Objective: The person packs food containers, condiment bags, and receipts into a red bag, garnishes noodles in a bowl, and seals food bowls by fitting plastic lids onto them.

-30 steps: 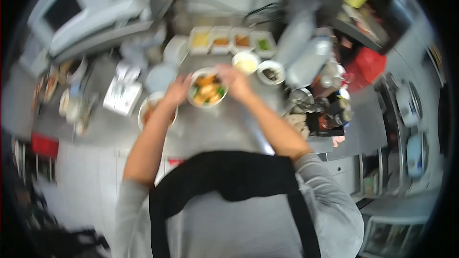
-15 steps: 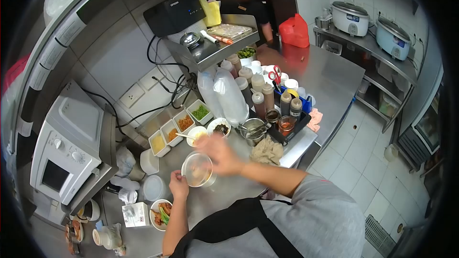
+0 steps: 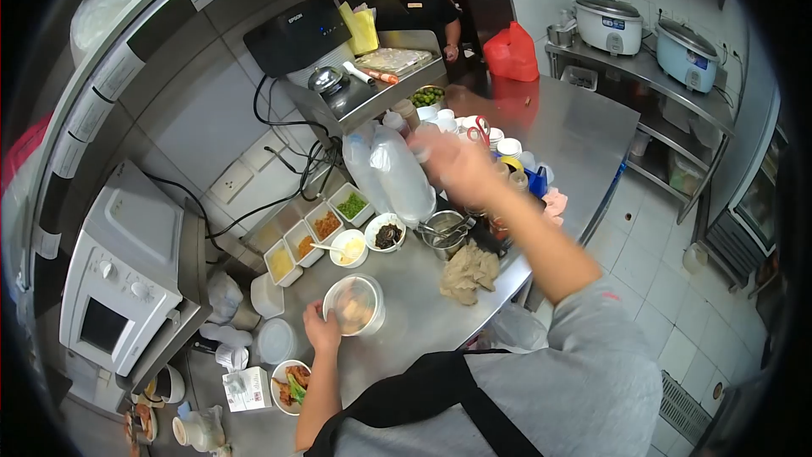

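My left hand (image 3: 322, 330) grips the left side of a clear round plastic bowl (image 3: 372, 292) with pale brownish food in its bottom. The bowl rests on the steel counter (image 3: 414, 313). Stretched far forward, my right hand (image 3: 457, 165) is over the cluster of squeeze bottles and white cups; motion smears its fingers, and it hides most of the bottles. Between the hands stand a white bowl of dark food (image 3: 387, 234) and a smaller bowl with a spoon (image 3: 348, 247).
White tubs of chopped green (image 3: 348, 201) and orange toppings line the wall. A metal pot (image 3: 445, 231) and brown cloth (image 3: 470, 272) lie right. A bowl of meat and greens (image 3: 292, 382), a carton (image 3: 246, 389) and a microwave (image 3: 118, 288) are left. Another person (image 3: 414, 17) stands beyond the counter.
My right hand has moved from above the clear bowl forward and right to the bottles. My left hand stays at the bowl. The person beyond has shifted, with a hand now showing.
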